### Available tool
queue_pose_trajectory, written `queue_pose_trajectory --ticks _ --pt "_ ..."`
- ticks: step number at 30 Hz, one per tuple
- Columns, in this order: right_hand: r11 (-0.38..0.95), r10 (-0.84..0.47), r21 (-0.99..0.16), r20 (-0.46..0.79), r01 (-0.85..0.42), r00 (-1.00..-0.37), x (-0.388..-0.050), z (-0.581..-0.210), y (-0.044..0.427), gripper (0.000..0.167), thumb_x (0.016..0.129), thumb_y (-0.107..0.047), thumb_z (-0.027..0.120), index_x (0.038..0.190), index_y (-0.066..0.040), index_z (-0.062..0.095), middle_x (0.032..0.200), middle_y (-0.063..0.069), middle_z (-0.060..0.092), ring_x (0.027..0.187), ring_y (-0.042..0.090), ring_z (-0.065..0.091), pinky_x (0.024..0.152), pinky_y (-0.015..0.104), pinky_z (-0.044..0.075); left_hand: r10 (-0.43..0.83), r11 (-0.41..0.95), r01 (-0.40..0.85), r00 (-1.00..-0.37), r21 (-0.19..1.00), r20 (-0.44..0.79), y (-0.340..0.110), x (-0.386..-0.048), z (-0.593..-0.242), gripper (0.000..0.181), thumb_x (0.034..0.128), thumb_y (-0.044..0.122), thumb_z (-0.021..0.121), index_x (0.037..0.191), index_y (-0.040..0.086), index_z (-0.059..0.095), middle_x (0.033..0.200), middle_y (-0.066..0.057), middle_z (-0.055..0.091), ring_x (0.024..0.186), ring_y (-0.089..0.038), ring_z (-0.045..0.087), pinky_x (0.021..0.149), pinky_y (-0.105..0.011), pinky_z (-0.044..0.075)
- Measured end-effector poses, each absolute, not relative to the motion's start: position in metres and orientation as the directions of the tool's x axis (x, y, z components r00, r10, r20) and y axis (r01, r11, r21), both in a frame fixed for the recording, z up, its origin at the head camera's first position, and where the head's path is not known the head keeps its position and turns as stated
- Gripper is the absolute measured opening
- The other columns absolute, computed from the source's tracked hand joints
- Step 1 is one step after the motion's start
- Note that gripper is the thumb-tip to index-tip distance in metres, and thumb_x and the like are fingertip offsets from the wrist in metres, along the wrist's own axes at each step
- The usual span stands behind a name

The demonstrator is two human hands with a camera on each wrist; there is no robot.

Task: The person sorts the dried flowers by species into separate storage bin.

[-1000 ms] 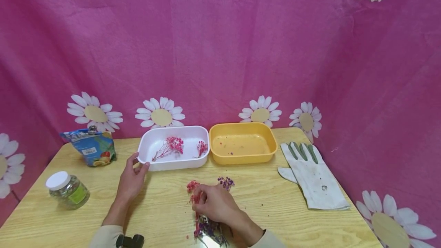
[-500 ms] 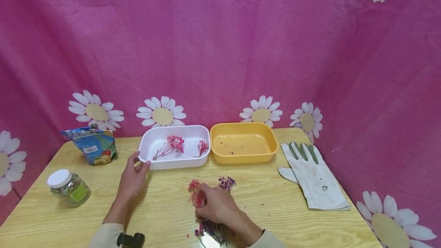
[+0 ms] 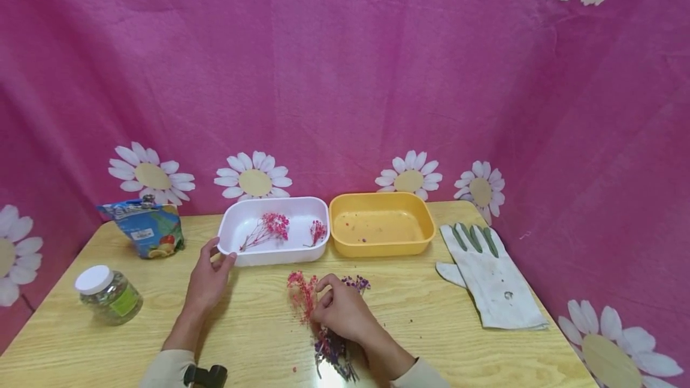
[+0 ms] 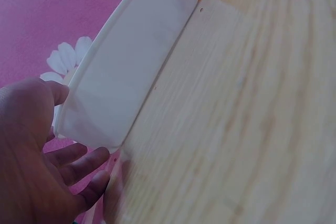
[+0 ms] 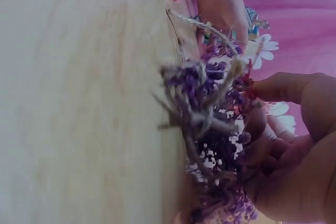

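My left hand (image 3: 207,280) grips the near left corner of a white plastic tray (image 3: 280,257), thumb and fingers at its rim. Pink dried flower sprigs (image 3: 275,226) lie inside that tray. Just in front of the trays, my right hand (image 3: 345,313) pinches a pink dried flower sprig (image 3: 300,293), its head pointing away from me. Purple dried flowers (image 3: 331,352) lie under and beside this hand, partly covered by it. In the right wrist view their brown stems and purple heads (image 5: 210,77) fill the space before the fingers, and the pinch point is mostly hidden.
A yellow tray (image 3: 380,248) with a few loose bits stands against the white one. To its right lies a pale work glove (image 3: 487,292). A white-lidded jar (image 3: 110,298) and a blue bag (image 3: 144,229) stand at left. A pink curtain (image 3: 345,76) hangs behind.
My right hand has shifted slightly up the table, and the pink sprig has moved away from the purple flowers, its head spreading left. My left hand stays on the white tray.
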State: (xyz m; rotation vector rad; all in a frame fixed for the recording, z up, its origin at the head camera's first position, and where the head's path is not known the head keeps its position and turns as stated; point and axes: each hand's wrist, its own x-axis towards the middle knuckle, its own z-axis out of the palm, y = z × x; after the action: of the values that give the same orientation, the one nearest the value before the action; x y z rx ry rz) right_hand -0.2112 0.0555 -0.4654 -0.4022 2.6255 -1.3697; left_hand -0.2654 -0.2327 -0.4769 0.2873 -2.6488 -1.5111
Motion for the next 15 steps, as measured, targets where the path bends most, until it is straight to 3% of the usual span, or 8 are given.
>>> queue_pose_trajectory --ticks 9,15 --pt "0.272 -0.338 -0.962 -0.062 -0.034 -0.939 -0.219 -0.462 0.063 0.049 0.079 -0.003 0.067 0.127 -0.001 0.055 0.085 0.010 0.071 0.068 0.009 0.061 0.065 0.023 0.048 -0.198 0.510 -0.105 -0.980 0.854 -0.002 -0.232 -0.265 -0.477 0.067 0.1010 0.038 0.046 0.154 0.010 0.016 0.153 -0.023 0.033 0.132 -0.039 0.048 0.103 -0.048 0.043" --pt "0.226 -0.345 -0.974 -0.075 -0.006 -0.936 -0.223 -0.462 0.065 0.032 0.083 -0.007 0.066 0.114 0.000 0.066 0.088 0.008 0.071 0.073 0.006 0.061 0.067 0.020 0.049 -0.197 0.523 -0.106 -0.980 0.846 -0.001 -0.232 -0.264 -0.477 0.066 0.1011 0.038 0.046 0.153 0.009 0.017 0.153 -0.023 0.034 0.131 -0.039 0.049 0.102 -0.047 0.043"
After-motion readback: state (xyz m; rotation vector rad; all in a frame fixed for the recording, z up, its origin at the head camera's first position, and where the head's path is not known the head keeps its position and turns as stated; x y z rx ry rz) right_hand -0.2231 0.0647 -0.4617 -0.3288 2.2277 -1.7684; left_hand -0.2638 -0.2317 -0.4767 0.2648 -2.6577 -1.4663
